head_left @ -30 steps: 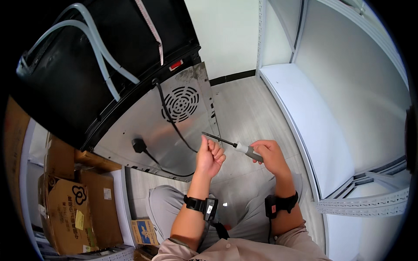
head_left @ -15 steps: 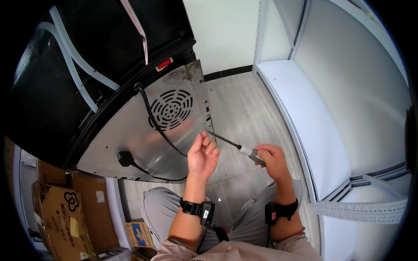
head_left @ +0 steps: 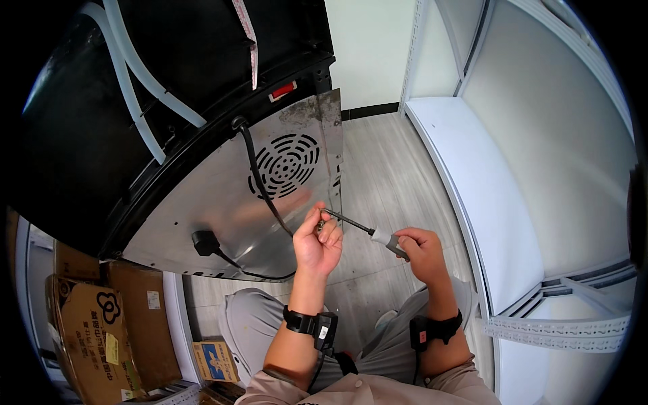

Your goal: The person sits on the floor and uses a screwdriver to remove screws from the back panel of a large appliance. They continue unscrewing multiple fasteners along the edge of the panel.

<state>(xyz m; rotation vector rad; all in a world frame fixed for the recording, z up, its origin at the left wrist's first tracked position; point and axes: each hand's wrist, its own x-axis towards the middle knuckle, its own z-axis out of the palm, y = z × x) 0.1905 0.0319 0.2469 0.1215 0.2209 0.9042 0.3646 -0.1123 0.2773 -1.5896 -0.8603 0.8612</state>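
Over pale floorboards (head_left: 378, 155), right fingers (head_left: 413, 235) grip a grey, dark-shafted screwdriver (head_left: 382, 238) while left fingers (head_left: 331, 232) curl around small metal pieces (head_left: 320, 225).

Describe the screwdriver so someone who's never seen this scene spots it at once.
Start at the big black appliance and its bare metal panel, then move right and down to the person's right hand. The screwdriver sits in that hand, its dark shaft slanting up-left toward the left hand. Its white-and-grey handle sets it apart from the all-black plug near the panel.
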